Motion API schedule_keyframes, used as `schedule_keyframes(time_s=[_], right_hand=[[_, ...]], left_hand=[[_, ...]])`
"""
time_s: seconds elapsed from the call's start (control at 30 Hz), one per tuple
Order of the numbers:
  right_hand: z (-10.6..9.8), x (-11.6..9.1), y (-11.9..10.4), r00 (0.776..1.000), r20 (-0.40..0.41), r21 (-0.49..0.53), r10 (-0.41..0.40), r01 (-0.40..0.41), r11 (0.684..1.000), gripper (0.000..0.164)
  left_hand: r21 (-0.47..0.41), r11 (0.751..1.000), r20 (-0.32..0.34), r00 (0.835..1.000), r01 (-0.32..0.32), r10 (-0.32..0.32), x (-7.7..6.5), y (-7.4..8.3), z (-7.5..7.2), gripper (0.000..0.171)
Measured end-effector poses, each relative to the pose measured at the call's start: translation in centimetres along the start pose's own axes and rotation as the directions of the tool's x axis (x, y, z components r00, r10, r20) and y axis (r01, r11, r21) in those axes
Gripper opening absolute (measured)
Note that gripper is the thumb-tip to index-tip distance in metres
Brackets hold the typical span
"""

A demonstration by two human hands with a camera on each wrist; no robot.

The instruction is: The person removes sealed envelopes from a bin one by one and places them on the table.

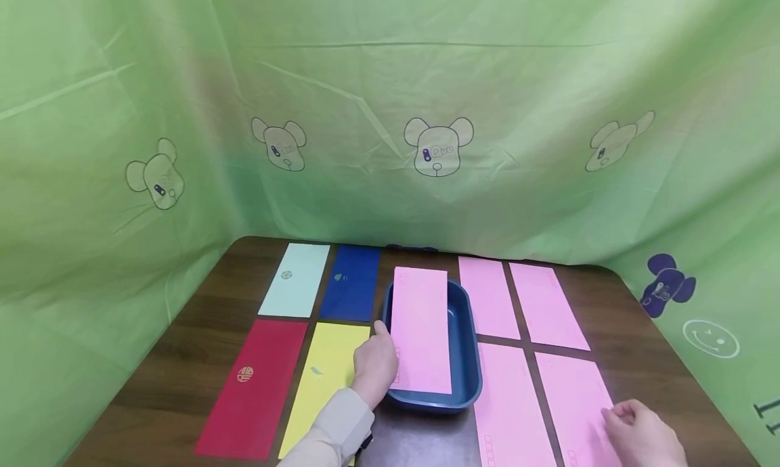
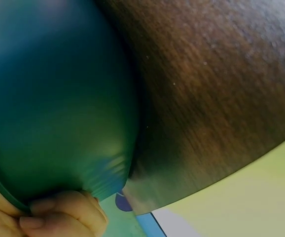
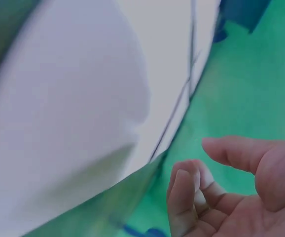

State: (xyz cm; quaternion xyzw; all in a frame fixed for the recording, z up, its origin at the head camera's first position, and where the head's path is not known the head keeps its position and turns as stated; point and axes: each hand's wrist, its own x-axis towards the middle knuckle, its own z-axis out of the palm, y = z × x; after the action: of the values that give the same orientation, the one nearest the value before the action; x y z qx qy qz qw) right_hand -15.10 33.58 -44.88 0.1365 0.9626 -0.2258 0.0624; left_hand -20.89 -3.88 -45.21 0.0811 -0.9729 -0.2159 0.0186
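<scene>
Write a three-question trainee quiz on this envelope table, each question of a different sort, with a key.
1. True or false: a pink envelope lies across the blue tray.
2. What does the left hand touch? A) the red envelope B) the near left edge of the tray and the pink envelope on it C) the green cloth
3. Fill in: the right hand rests at the near right pink envelope with its fingers loosely ____ and nothing in its grip.

Key: 1 true; 2 B; 3 curled
</scene>
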Motion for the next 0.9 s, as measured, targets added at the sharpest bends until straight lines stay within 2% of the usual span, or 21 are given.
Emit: schedule_keyframes(time_s=[0.13,0.27,0.47,0.53,0.67,0.77,0.9], right_hand=[[0.3,-0.2,-3.2,0.994,-0.07,0.024,-0.089,0.091,0.996,0.032],[0.6,-0.3,-6.8,0.971,-0.157,0.058,-0.18,0.191,0.98,0.023],[1.4,-0.6,-12.1,0.935,-0.239,0.139,-0.261,0.298,0.944,0.017],[1.8,-0.8,-13.7,0.932,-0.248,0.183,-0.266,0.315,0.931,0.016],[3.1,-1.0,-16.6,0.91,-0.301,0.248,-0.285,0.363,0.898,0.013],[4.6,-1.2,-18.5,0.888,-0.33,0.257,-0.322,0.412,0.874,0.011],[6.8,-1.2,-20.3,0.867,-0.314,0.232,-0.387,0.465,0.854,0.009]], left_hand=[[0.018,1.0,0.003,1.0,0.004,-0.004,0.0,0.1,0.0,0.023],[0.041,0.999,0.0,1.0,0.008,-0.008,0.0,0.0,0.1,0.024],[0.027,0.999,-0.004,1.0,0.021,-0.021,0.1,0.0,0.2,0.022],[0.012,0.999,-0.003,1.0,0.031,-0.031,0.1,0.0,0.2,0.022],[0.003,1.0,-0.007,1.0,0.021,-0.021,0.0,-0.1,0.3,0.023],[0.008,1.0,-0.016,1.0,0.007,-0.007,0.0,-0.2,0.5,0.023],[0.019,1.0,-0.021,1.0,-0.001,0.001,0.0,-0.3,0.6,0.024]])
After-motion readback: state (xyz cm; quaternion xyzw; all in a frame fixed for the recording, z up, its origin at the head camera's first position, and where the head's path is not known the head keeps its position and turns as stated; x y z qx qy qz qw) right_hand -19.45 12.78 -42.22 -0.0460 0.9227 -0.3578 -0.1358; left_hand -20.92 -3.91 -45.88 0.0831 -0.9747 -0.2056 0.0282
